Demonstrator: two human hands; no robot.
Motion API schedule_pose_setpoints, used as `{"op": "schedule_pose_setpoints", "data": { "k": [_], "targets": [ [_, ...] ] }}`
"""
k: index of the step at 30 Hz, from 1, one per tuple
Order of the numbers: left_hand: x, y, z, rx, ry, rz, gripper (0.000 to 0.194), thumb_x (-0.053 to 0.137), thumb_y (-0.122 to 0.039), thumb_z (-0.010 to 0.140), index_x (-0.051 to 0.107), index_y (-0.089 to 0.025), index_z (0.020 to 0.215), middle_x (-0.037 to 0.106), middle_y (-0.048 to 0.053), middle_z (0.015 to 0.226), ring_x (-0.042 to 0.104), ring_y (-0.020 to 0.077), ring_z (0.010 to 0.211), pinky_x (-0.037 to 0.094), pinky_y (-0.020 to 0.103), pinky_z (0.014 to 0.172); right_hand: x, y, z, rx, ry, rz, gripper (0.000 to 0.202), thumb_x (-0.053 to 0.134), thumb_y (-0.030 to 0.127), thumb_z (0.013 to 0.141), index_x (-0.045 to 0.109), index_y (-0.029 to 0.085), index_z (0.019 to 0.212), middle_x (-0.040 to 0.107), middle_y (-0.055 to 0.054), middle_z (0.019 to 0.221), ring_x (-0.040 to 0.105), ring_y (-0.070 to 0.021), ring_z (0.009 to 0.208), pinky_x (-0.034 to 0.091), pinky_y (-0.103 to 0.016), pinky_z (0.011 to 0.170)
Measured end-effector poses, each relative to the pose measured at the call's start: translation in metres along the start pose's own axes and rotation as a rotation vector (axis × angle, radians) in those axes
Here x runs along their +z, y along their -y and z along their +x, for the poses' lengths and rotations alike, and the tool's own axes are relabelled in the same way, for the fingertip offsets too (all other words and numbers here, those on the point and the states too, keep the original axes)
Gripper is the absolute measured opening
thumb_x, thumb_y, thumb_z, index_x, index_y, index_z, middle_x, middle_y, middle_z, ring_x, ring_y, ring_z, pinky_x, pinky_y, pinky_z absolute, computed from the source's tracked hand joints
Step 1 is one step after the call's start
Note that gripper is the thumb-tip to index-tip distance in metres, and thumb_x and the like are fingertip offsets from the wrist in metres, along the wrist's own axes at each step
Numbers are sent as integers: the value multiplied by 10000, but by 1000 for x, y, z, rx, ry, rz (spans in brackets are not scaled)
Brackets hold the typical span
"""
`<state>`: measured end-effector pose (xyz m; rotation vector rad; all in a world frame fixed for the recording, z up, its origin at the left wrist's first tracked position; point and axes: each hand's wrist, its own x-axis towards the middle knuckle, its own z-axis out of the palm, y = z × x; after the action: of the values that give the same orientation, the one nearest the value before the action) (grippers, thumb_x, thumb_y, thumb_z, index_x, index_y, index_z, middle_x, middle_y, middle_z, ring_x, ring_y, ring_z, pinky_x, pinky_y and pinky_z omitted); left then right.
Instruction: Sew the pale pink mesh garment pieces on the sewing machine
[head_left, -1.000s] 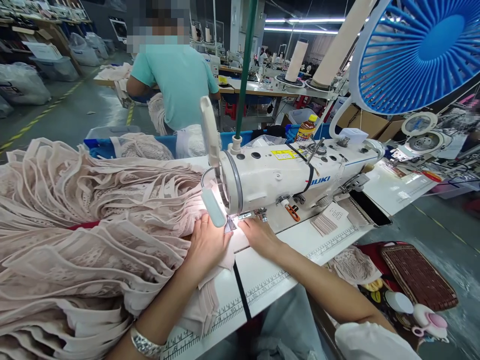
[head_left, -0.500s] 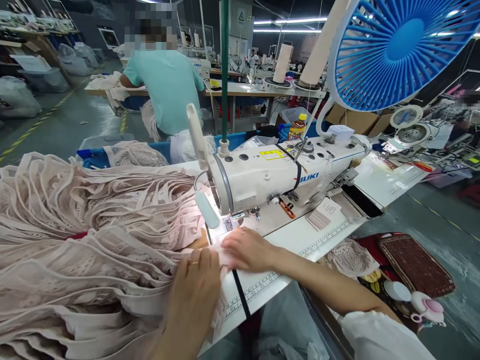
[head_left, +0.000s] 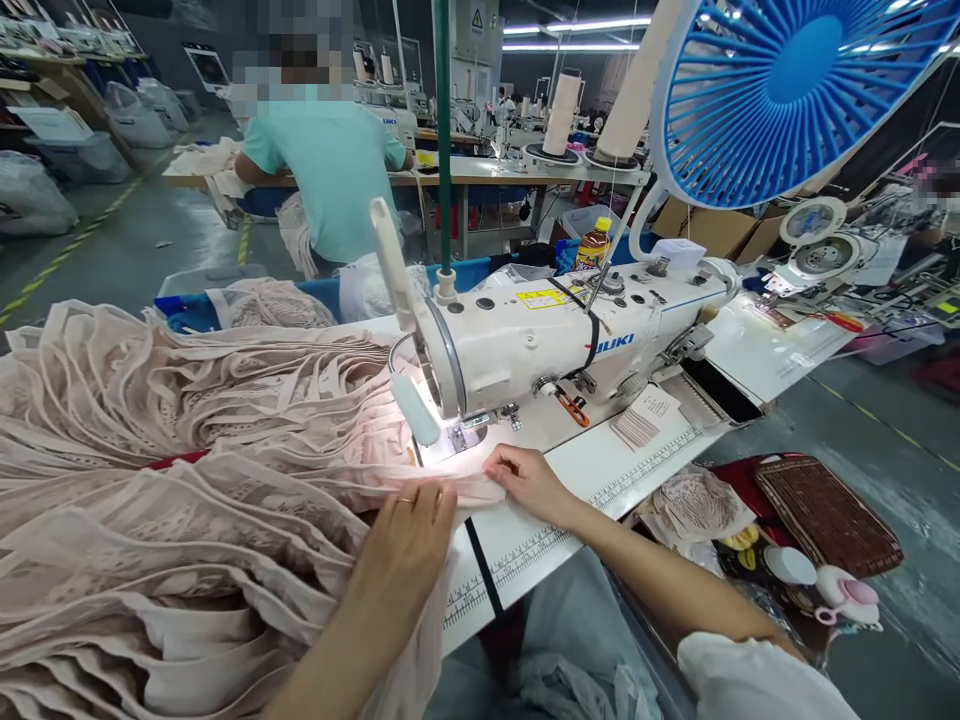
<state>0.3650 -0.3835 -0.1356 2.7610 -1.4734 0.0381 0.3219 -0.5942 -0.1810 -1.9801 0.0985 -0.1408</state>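
Fabric heap [head_left: 172, 420]: pale pink cloth in long, wavy folds, lacy panels beside smooth bound edges, piled over the table's left side.
Left hand [head_left: 409, 540]: spread low over the cloth, a ring on one finger, fingers close together; whether they grip cannot be told.
Cloth strip [head_left: 476, 488]: soft, narrow, pale pink, lying in front of the presser foot, reaching from the left hand's fingertips to the right hand.
Right hand [head_left: 532, 487]: thumb and forefinger pinched on the strip's right end.
Sewing machine [head_left: 495, 350]: glossy white, rounded arm, just beyond both hands.
Fan [head_left: 806, 90]: blue, thin ribs radiating from a round hub.
Floor tape [head_left: 75, 243]: yellow and black, along a grey floor.
Co-worker [head_left: 330, 180]: back turned, teal shirt, at another table.
Table [head_left: 501, 533]: smooth, white, lit under the needle.
Woven mat [head_left: 829, 510]: brown, lower right.
Ruler scale [head_left: 525, 565]: printed along the table's near edge.
Yellow label [head_left: 544, 298]: on the machine, print too small to read.
Blue lettering [head_left: 616, 343]: "JUKI", partly crossed by a black strap.
Card [head_left: 649, 410]: white, writing illegible.
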Motion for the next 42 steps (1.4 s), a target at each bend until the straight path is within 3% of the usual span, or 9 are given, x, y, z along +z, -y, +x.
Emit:
{"op": "schedule_pose_setpoints", "data": {
  "k": [4,10,15,19,26,31,37,40,42],
  "targets": [
    [8,9,2,118,-130,97,353,376,21,869,678,-155,920,669,118,1104,603,275,1046,441,438,939,3,-3,1,51,-34,118,218,553,387,907,552,200,794,685,-13,874,615,-173,827,444,-295,766],
    [-15,17,-19,198,636,-290,289,443,-43,822,662,-227,868,652,9,778,606,182,696,428,288,630,10,-8,14,78,-82,260,147,633,176,755,491,210,763,681,-25,1059,607,-170,953,452,-341,906],
    [20,4,0,61,128,29,477,376,-33,888,594,-163,1292,659,133,1194,638,241,1050,510,367,853,16,-10,16,-72,-55,-17,172,625,21,731,608,192,728,639,-33,1009,602,-171,1000,475,-297,863],
    [55,1,8,232,-269,365,519,380,-8,858,596,-64,1327,566,197,1379,570,346,1200,467,505,988,-3,-5,-2,-115,-32,-224,218,614,33,812,666,193,951,651,-37,1012,621,-144,851,493,-273,797],
    [38,2,16,265,-173,557,453,352,41,841,706,-23,1116,675,229,1090,631,313,982,513,413,789,-126,0,-41,124,-645,-1057,106,637,195,885,648,134,971,629,-169,1048,551,-323,1039,455,-427,867],
    [48,9,30,380,-331,406,395,354,16,867,716,-39,1015,643,267,1179,626,363,1070,488,499,922,-179,-5,-52,350,-517,-1039,84,596,167,908,677,148,899,674,-122,995,617,-259,933,449,-342,794],
    [42,19,29,335,-335,372,532,369,101,813,646,-51,1242,672,194,1155,651,292,995,539,364,729,-177,1,-51,321,-657,-1110,210,463,195,942,656,138,882,683,-141,880,626,-259,817,421,-336,724],
    [38,18,33,303,-337,375,565,371,92,830,597,-69,1323,677,171,1162,658,274,965,545,363,714,-147,2,-40,190,-797,-1015,217,406,216,953,609,140,943,662,-142,877,615,-260,818,432,-342,727],
    [43,12,34,328,-361,394,512,369,70,853,627,-42,1280,662,187,1224,647,300,1063,558,378,776,-117,0,-27,116,-625,-763,183,411,213,948,584,164,978,657,-89,829,606,-218,735,444,-315,688]
  ]
}}
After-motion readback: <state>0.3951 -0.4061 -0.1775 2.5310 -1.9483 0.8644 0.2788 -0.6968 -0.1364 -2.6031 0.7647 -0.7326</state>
